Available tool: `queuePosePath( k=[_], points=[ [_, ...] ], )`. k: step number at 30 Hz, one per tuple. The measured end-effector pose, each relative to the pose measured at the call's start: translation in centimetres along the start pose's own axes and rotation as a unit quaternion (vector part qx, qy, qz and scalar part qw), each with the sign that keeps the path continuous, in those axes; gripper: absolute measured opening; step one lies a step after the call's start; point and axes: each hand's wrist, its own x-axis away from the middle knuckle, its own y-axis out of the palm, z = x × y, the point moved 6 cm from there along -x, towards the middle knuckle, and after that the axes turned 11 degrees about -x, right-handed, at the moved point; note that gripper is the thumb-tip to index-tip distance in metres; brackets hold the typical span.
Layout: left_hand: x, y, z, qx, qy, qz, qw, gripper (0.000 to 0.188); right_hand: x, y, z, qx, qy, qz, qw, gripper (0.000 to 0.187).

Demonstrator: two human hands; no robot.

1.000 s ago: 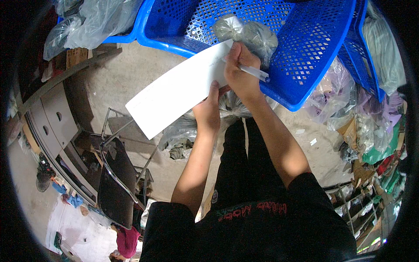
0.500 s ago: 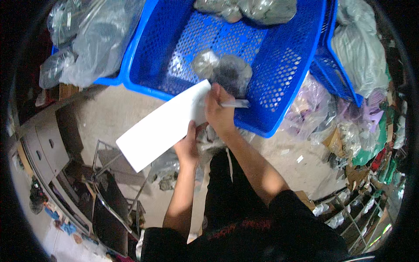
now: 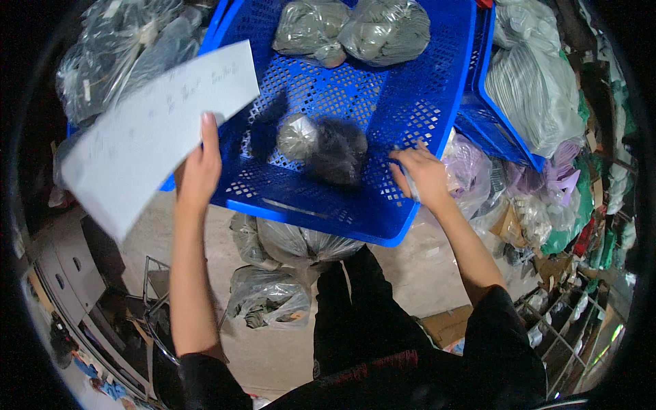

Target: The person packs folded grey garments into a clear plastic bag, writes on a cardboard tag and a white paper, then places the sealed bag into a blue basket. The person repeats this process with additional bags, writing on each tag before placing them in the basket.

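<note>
A white sheet of paper (image 3: 154, 130) with faint handwriting is pinched in my left hand (image 3: 198, 171), the thumb on its upper face. It tilts over the left rim of a blue perforated plastic basket (image 3: 307, 217). My right hand (image 3: 427, 178) is at the basket's right wall, fingers bent, with a slim pale pen (image 3: 412, 186) against the palm. Whether the fingers touch the wall, I cannot tell. Inside the basket lie a dark bagged bundle (image 3: 338, 150), a small clear bag (image 3: 297, 137) and two clear bags of grey goods (image 3: 311, 27) at the far end.
Clear plastic bags (image 3: 130, 61) are heaped on the left. More bags (image 3: 536, 102) rest in another blue basket (image 3: 502, 126) at right, above purple bundles (image 3: 468, 164). A filled bag (image 3: 270, 297) lies on the floor below, near a metal-framed chair (image 3: 158, 287).
My hands have moved apart: the left carries the paper up and left, while the right has left the paper for the basket's right wall. The pen no longer points across the basket.
</note>
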Motion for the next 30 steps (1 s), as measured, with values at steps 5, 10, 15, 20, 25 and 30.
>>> queuePosePath(
  k=[5, 10, 15, 20, 25, 30],
  points=[
    [-9.7, 1.3, 5.3, -0.143, 0.202, 0.044, 0.968, 0.061, 0.5, 1.7, 2.5, -0.008, 0.078, -0.101, 0.992, 0.017],
    [-18.7, 4.0, 6.5, -0.262, 0.159, -0.023, 0.952, 0.067, 0.3, 1.4, 3.3, 0.003, 0.143, -0.109, 0.984, 0.019],
    [-25.4, 7.6, 5.2, -0.359, 0.132, -0.104, 0.918, 0.078, 0.1, 1.5, 3.8, -0.031, 0.125, -0.124, 0.984, 0.023],
    [-26.9, 7.4, 4.2, -0.28, 0.148, -0.071, 0.946, 0.068, 0.7, 1.4, 4.6, -0.072, 0.139, -0.109, 0.982, 0.02],
    [-25.5, 6.8, 7.4, -0.306, 0.291, 0.025, 0.906, 0.041, 0.5, 2.0, 4.7, -0.067, 0.168, -0.132, 0.975, 0.025],
    [-25.0, 6.4, 8.9, -0.365, 0.301, 0.035, 0.881, 0.031, -0.4, 1.3, 4.3, -0.052, 0.188, -0.146, 0.97, 0.035]
  ],
)
